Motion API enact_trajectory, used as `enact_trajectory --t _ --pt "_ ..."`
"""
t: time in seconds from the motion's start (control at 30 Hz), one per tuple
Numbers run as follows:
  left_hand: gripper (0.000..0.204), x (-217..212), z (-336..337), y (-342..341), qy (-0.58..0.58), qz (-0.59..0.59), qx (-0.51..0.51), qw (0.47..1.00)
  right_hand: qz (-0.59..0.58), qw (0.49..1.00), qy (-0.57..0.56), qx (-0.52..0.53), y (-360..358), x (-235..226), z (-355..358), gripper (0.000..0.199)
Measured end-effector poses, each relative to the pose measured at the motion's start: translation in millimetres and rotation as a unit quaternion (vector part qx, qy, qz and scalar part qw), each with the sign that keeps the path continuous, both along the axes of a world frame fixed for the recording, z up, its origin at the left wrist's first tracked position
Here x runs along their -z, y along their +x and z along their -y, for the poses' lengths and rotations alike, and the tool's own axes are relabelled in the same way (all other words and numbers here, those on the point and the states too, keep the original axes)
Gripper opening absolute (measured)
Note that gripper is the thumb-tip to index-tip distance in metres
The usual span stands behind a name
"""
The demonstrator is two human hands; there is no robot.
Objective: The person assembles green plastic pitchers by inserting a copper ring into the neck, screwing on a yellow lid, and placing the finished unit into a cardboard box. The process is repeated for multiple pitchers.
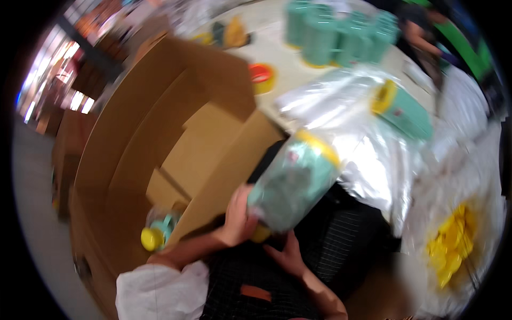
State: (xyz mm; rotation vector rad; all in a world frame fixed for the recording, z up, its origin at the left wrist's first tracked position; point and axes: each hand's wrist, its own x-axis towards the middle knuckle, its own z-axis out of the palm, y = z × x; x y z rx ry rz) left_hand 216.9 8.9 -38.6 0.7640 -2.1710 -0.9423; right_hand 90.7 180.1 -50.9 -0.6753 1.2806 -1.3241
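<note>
**Two hands on one bagged green canister**

Two hands carry a mint-green canister (290, 186) with a yellow lid, wrapped in a clear plastic bag, above the person's lap, just beside the near wall of a big open cardboard box (160, 144). The left hand (237, 218) grips the lower end, fingers curled around it; the right hand (288, 255) sits beneath, fingers spread against the underside, more propping than clasping.

The bag looks slick and loose, so it may slide over the rigid body; a hold around the girth, or under the base, seems safest. It is probably light. Pulling on the film alone could let it slip.

Inside the box, at its near corner, lies another bagged canister (157, 232). On the worktop (277, 69), more green canisters (336, 34) stand toward the far edge, with spare plastic bags (368, 133) nearer.
</note>
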Motion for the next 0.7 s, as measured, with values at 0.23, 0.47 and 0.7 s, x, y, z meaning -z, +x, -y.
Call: enact_trajectory --t 0.23,0.47,0.7 --pt "0.042 -106.3 121.7 167.1 0.13 -0.073 -0.246 0.958 -0.056 0.951 -0.193 -0.236 46.5 -82.6 83.8 0.043" --pt "0.033 -19.0 161.1 340.8 -0.104 0.669 0.048 0.735 -0.014 0.998 -0.027 -0.059 38.6 -20.8 54.7 0.023" --pt "0.044 99.1 155.5 366.4 0.009 0.672 0.247 0.698 0.026 0.998 -0.001 0.048 24.2 6.1 32.0 0.017"
